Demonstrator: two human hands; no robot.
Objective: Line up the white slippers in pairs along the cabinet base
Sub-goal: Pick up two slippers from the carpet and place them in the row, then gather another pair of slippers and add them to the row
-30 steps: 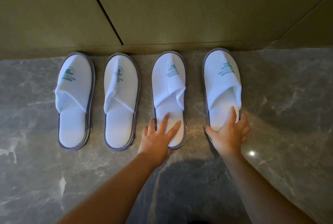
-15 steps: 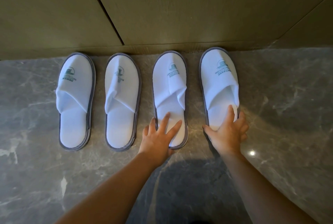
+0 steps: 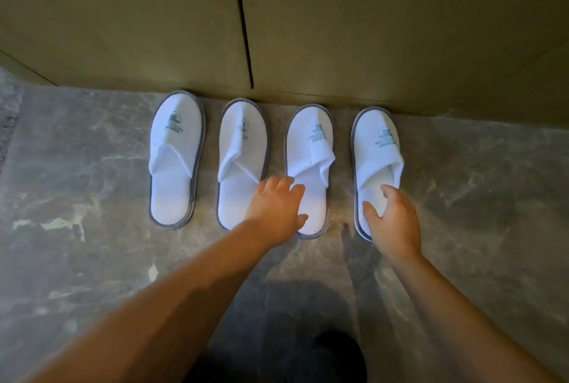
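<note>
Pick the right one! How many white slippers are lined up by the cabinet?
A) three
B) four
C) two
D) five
B, since four white slippers lie side by side with toes toward the cabinet base: the far-left slipper, the second slipper, the third slipper under the left hand, and the far-right slipper by the right hand.

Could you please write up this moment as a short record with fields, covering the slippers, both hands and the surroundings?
slippers: four white, grey-edged, in a row, toes toward the cabinet base
far-left slipper: untouched
second slipper: untouched
third slipper: left hand flat on its heel
far-right slipper: right hand over its heel, fingers curled, contact unclear
floor: grey marble
pairing: gaps look roughly even
</note>
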